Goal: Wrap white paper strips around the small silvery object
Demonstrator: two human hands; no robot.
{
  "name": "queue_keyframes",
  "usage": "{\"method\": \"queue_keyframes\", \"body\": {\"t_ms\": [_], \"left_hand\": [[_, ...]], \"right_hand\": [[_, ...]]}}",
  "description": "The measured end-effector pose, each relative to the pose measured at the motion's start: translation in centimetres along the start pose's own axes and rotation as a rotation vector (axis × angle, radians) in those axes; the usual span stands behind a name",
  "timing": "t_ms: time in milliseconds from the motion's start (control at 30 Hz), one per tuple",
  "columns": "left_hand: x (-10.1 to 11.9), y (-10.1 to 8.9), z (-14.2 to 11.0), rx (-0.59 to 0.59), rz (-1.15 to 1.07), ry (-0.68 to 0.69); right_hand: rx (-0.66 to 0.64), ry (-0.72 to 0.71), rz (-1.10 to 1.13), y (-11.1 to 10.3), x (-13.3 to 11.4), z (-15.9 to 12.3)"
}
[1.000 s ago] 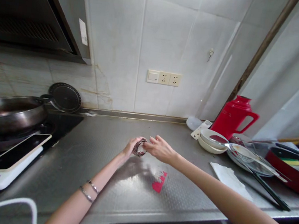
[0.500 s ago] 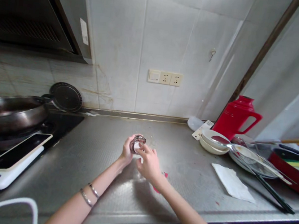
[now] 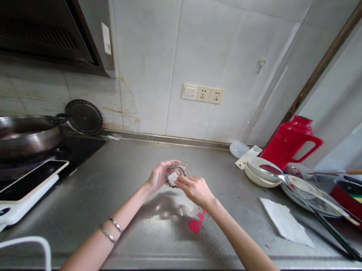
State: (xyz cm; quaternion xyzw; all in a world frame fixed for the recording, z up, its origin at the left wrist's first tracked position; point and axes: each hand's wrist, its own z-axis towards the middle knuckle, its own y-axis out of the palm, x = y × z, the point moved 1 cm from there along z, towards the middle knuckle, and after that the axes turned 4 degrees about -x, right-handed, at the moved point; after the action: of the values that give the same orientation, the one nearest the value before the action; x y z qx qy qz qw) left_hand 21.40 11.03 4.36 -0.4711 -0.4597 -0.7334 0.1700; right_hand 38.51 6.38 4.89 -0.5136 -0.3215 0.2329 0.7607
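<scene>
My left hand (image 3: 159,176) curls around the side of a small, shiny round container (image 3: 175,170) that looks like clear glass with a dark rim. A white patch (image 3: 172,178) shows in its middle; whether it is paper or a label I cannot tell. From the right, my right hand (image 3: 197,188) reaches in with fingers pinched together at this white patch, and its fingertips partly cover it. Both hands hold the container above the steel counter. Below my right wrist, a torn red scrap (image 3: 195,223) lies on the counter.
To the left, a phone (image 3: 30,182) rests on a white power bank (image 3: 9,215) beside a large pan (image 3: 16,135). On the right are stacked bowls (image 3: 258,179), a folded tissue (image 3: 284,220), dark chopsticks (image 3: 336,236), a red thermos (image 3: 287,142) and a red pan (image 3: 349,217).
My right hand's fingers have drawn together at the white patch. The container is turned so its round opening faces me more. More of the red scrap shows. The view has shifted slightly.
</scene>
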Motion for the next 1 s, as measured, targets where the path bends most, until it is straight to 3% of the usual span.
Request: {"method": "queue_keyframes", "body": {"t_ms": [100, 233, 300, 367, 467, 700, 1000], "left_hand": [[-0.1, -0.7, 0.2, 0.025, 0.063, -0.187], [-1.0, -1.1, 0.1, 0.023, 0.09, -0.424], [-1.4, -1.0, 0.1, 0.009, 0.057, -0.474], [-1.8, -1.0, 0.3, 0.057, 0.015, -0.419], [-2.3, -0.9, 0.8, 0.164, -0.048, -0.258], [-2.7, -0.3, 0.8, 0.277, -0.019, -0.082], [-2.4, 0.8, 0.1, 0.311, -0.216, 0.003]], "right_hand": [[-0.117, -0.214, -0.129, -1.2, 1.3, 0.2], [-0.169, -0.398, -0.192, -1.9, 1.9, 1.3], [-0.178, -0.444, -0.208, -2.1, 2.1, 1.8], [-0.193, -0.456, -0.233, -2.4, 2.4, 2.2], [-0.194, -0.42, -0.251, -3.0, 2.8, 2.6], [-0.148, -0.319, -0.246, -3.0, 1.8, 1.7], [-0.116, 0.138, 0.07, -0.8, -2.3, 0.7]]}}
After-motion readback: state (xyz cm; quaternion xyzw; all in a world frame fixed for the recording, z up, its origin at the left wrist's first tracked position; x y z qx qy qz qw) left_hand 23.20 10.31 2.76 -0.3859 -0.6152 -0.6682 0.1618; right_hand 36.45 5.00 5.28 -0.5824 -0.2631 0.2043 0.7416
